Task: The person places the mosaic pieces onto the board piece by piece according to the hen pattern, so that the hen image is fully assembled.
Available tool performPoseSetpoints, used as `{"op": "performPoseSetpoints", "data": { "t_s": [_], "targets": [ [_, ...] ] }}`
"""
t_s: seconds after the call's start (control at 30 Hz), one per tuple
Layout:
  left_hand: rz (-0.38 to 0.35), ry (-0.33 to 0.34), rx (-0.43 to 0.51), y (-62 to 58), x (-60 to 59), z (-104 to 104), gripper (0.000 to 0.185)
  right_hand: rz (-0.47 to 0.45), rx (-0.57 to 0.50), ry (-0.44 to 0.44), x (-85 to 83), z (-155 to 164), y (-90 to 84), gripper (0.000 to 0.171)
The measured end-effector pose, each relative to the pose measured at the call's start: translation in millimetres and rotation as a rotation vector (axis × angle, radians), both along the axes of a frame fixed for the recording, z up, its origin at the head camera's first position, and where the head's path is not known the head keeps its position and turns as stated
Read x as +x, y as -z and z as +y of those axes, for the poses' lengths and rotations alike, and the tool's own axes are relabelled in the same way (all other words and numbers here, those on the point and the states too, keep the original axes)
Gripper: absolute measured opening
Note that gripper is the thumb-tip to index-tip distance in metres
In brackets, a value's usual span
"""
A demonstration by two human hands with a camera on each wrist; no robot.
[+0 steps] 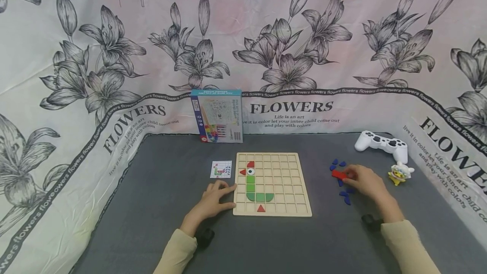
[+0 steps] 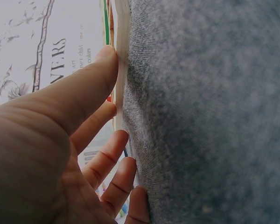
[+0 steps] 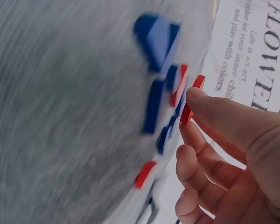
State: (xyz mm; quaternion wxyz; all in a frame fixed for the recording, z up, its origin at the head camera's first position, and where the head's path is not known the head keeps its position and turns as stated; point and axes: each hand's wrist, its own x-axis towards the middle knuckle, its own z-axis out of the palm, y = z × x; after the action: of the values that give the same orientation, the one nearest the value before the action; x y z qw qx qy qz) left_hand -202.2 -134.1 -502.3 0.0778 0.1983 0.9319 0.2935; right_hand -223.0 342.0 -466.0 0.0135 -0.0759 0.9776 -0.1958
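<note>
Red piece (image 3: 187, 113), blue pieces (image 1: 335, 161), beige gridded board (image 1: 282, 181), flower-patterned backdrop (image 1: 289, 75)

Head view forward-down, wrist views close, sideways, lettering (image 1: 292, 107) shared

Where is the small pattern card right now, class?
In the head view, the pattern card lies left of centre on the gray table, just left of the wooden board and beyond the left hand.
</note>
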Motion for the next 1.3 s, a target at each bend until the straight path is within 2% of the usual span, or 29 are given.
{"op": "performPoseSetpoints", "data": {
  "t_s": [0.23,0.67,1.03,1.3],
  "targets": [
    [0.002,0.004,0.001,-1.2,0.4,-0.3,0.060,0.047,-0.018,0.014,0.3,-25.0,-4.7,0.027],
    [0.023,0.012,0.027,-2.2,1.0,0.4,0.060,0.121,-0.107,-0.047,-5.2,-61.8,-1.7,0.023],
    [0.023,0.007,0.021,-1.6,0.7,0.7,0.060,0.060,-0.151,-0.071,-3.0,-100.3,-0.5,0.025],
    [0.022,0.011,0.019,-2.1,1.1,0.4,0.061,0.060,-0.178,-0.099,-0.9,-125.7,1.4,0.028]
  ]
}}
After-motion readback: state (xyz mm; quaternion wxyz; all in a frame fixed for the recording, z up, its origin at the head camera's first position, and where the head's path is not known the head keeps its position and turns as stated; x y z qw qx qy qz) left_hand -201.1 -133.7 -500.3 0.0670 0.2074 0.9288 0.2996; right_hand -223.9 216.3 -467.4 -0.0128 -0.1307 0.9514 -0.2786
